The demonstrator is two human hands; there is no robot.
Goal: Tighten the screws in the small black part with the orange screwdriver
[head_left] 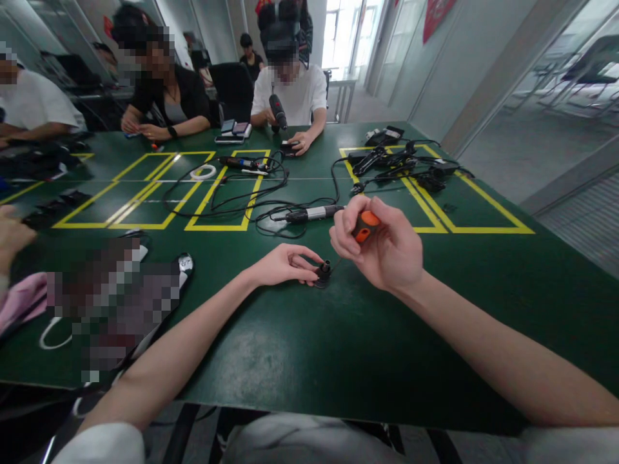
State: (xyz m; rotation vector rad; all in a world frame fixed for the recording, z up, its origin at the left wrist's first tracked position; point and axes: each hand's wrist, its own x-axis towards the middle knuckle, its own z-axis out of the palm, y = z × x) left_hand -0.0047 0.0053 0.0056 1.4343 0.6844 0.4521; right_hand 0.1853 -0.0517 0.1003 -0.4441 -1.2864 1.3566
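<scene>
My left hand [285,265] rests low over the green table, its thumb and fingers closed around a small black round part [323,276] with a short tube standing up from it. My right hand [387,245] is wrapped around the orange and black handle of a screwdriver [366,227]. Its thin shaft slants down and left, with the tip near the black part; whether it touches cannot be made out. Just beyond my right hand lies a grey and black electric screwdriver [312,214] with a black cable.
Yellow tape rectangles mark the green table [271,348]. Black cables and adapters [396,161] are heaped at the back right. Another electric screwdriver [242,162] and a white ring [202,172] lie farther back. Left are blurred-out devices [140,309]. Co-workers sit across and at the left.
</scene>
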